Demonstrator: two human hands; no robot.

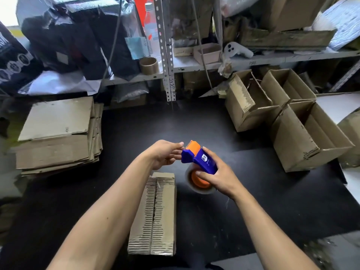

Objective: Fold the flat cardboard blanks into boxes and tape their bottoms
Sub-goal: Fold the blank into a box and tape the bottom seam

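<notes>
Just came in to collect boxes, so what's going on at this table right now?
A person is partway through making boxes. The right hand grips a blue and orange tape dispenser, while the left hand reaches its fingertips to the dispenser's front end, apparently to find the tape's end. A folded box lies in front of them with its bottom flaps closed, seam not visibly taped yet. Flat blanks are stacked to the left; open boxes stand to the right on the black table.

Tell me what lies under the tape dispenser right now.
The tape dispenser, gripped by the right hand, hangs over the black table, just right of the folded box. The roll hides the table spot directly beneath it.
</notes>
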